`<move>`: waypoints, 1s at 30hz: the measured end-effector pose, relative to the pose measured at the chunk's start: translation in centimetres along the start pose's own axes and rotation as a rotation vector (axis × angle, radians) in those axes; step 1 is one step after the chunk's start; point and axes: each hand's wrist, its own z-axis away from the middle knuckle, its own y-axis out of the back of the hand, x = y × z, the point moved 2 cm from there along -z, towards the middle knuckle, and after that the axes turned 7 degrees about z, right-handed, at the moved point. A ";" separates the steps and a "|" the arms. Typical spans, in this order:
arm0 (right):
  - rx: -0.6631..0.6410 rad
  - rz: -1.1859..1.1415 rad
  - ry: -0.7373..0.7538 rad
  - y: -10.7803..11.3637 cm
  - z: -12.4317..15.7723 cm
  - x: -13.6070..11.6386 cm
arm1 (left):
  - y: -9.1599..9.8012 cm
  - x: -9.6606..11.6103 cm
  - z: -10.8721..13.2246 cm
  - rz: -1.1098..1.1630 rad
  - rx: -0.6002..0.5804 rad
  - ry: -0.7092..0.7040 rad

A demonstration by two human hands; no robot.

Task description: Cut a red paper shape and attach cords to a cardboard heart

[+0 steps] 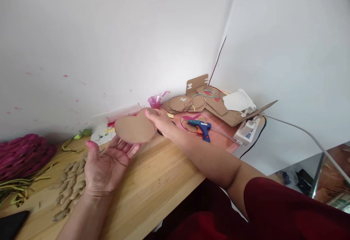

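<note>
A flat brown cardboard cutout [135, 127] with rounded edges is held up over the wooden table. My right hand [160, 121] grips its right edge, thumb on top and fingers hidden behind it. Below its lower left side, my left hand [108, 165] is turned palm up, fingers spread and thumb apart. Some left fingertips reach under the cutout; whether they touch it I cannot tell. Beyond my right wrist, a blue glue gun [202, 126] lies on a reddish board near a pink-edged cutout [188, 118].
Peanuts in shells [69, 185] and a magenta yarn bundle [24, 154] lie to the left. A pink cup [154, 101] stands by the wall. Stacked cardboard pieces [180, 103] fill the back corner, with a white power strip [246, 132] and cable at right.
</note>
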 end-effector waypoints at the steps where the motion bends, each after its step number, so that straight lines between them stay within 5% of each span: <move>1: 0.035 -0.044 -0.010 0.5 -0.3 0.0 | 0.0 -0.2 -0.1 -0.013 -0.013 -0.001; 4: -0.027 -0.134 -0.106 0.5 -0.1 0.3 | 0.6 -0.7 -0.5 -0.177 0.046 -0.068; 9: -0.143 0.159 -0.088 -1.2 0.8 1.2 | 1.9 -0.9 -1.1 -0.349 0.226 -0.177; 13: -0.120 0.428 0.019 -0.7 0.5 1.0 | 2.3 -1.0 -1.4 -0.472 0.175 -0.229; 18: 0.051 0.608 0.060 1.3 -0.5 0.2 | 3.5 -1.4 -2.0 -0.514 0.186 -0.244; 22: 0.166 0.357 -0.042 2.9 -1.0 -0.5 | 4.0 -1.3 -2.4 -0.811 0.129 -0.181; 27: 0.029 0.260 -0.068 4.1 1.4 -2.9 | 2.9 -0.4 -1.9 -1.329 0.122 -0.141; 30: -0.152 0.322 0.073 5.0 5.5 -4.7 | 2.1 -0.2 -1.5 -1.488 0.115 -0.163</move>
